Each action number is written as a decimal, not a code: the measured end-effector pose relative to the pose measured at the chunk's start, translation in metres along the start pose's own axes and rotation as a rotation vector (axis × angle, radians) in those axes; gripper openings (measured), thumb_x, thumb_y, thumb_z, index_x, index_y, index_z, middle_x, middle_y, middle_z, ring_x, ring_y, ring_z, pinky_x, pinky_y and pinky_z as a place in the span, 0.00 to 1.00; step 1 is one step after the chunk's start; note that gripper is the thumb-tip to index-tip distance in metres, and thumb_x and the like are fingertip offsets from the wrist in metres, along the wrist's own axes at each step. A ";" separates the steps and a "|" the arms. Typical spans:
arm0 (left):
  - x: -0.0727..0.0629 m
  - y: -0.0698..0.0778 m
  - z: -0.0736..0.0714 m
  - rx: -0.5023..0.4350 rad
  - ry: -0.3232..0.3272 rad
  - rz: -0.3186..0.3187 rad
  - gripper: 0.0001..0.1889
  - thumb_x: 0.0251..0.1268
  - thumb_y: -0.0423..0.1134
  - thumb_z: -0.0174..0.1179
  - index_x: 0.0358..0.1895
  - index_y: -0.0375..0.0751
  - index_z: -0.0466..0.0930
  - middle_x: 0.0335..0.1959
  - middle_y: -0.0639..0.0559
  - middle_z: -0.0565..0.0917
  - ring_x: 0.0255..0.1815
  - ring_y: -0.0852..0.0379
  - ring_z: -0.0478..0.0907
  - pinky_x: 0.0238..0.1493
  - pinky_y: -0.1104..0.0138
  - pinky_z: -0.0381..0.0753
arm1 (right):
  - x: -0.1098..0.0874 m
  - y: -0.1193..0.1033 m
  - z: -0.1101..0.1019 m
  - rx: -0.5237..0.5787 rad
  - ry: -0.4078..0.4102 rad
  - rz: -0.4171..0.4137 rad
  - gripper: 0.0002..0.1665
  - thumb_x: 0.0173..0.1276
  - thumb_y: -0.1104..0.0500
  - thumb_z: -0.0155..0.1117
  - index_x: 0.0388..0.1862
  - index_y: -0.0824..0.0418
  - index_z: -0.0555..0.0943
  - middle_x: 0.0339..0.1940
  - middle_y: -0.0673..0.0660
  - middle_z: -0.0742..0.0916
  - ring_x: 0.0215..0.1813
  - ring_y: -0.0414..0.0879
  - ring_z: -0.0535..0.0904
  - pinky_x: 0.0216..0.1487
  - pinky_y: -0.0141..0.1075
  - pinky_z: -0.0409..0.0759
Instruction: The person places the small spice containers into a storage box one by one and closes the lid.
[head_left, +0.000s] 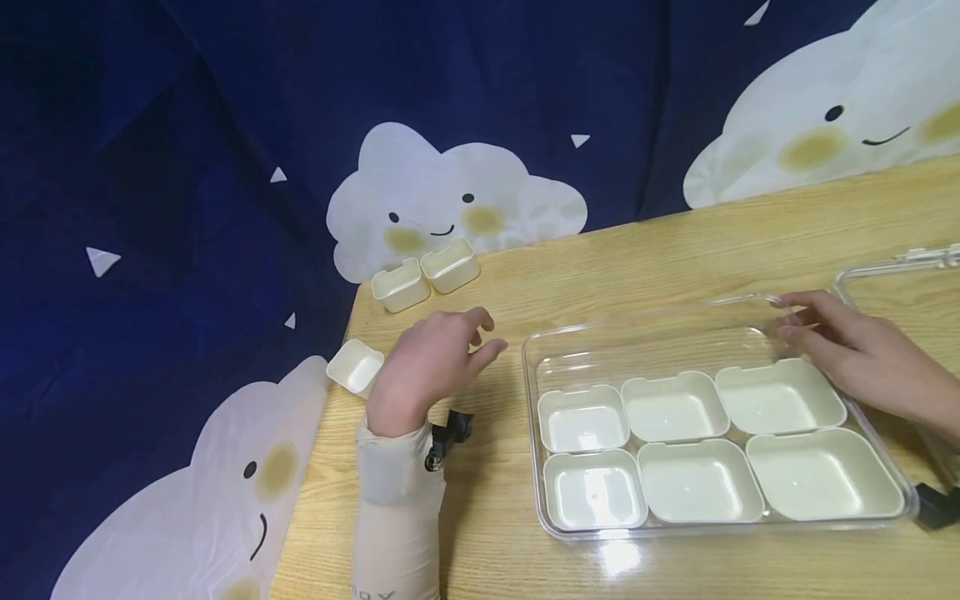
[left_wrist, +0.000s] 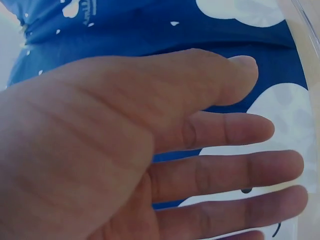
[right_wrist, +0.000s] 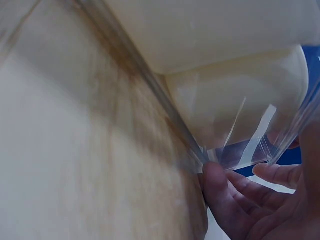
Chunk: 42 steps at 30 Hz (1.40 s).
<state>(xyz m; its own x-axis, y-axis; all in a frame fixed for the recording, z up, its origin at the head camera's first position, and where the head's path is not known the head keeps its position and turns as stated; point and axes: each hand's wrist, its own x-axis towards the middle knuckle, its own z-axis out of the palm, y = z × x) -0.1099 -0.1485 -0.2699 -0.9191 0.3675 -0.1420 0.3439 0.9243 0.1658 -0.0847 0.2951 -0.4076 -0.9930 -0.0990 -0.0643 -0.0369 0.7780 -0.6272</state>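
Observation:
A clear plastic box (head_left: 585, 533) lies on the table with two rows of cream bins in it, among them a front left bin (head_left: 595, 492) and a back right bin (head_left: 780, 398). My right hand (head_left: 847, 346) grips the box's far right corner; in the right wrist view its fingers (right_wrist: 267, 195) bend around that clear corner. Left of the box, my left hand (head_left: 435, 358) is held over the table with nothing in it, fingers loosely extended, as the left wrist view shows. A loose cream bin (head_left: 354, 365) sits beside it, partly hidden by the wrist.
Two more cream bins (head_left: 401, 287) stand together at the table's back left corner. At the right lies a clear lid-like piece (head_left: 862, 271) with a latch, partly behind my right arm. A dark blue cloth (head_left: 247, 100) with clouds hangs behind the wooden table (head_left: 510, 567).

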 end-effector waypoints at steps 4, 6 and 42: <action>0.003 -0.005 0.001 -0.011 -0.004 -0.001 0.19 0.76 0.53 0.59 0.59 0.46 0.82 0.48 0.47 0.90 0.48 0.50 0.88 0.51 0.54 0.86 | 0.001 0.001 0.000 -0.002 -0.001 0.000 0.31 0.84 0.45 0.46 0.78 0.58 0.64 0.63 0.77 0.79 0.60 0.74 0.78 0.51 0.68 0.73; 0.004 -0.006 0.002 -0.012 -0.003 -0.007 0.19 0.77 0.53 0.58 0.59 0.46 0.82 0.48 0.46 0.90 0.48 0.50 0.88 0.50 0.54 0.86 | 0.001 0.001 0.000 -0.002 -0.002 0.001 0.31 0.84 0.45 0.46 0.78 0.58 0.64 0.63 0.77 0.79 0.60 0.74 0.78 0.51 0.67 0.73; 0.014 -0.052 0.008 -0.024 -0.091 -0.236 0.27 0.75 0.57 0.56 0.68 0.45 0.76 0.49 0.46 0.89 0.50 0.49 0.86 0.53 0.49 0.83 | 0.000 0.001 -0.002 0.013 0.010 0.004 0.31 0.82 0.43 0.51 0.77 0.54 0.67 0.62 0.73 0.82 0.43 0.08 0.59 0.53 0.62 0.71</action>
<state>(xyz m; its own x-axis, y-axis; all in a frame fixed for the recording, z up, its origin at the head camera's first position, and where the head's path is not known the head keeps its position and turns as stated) -0.1388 -0.1906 -0.2884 -0.9518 0.1510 -0.2670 0.1165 0.9832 0.1407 -0.0851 0.2967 -0.4065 -0.9942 -0.0896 -0.0592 -0.0315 0.7704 -0.6368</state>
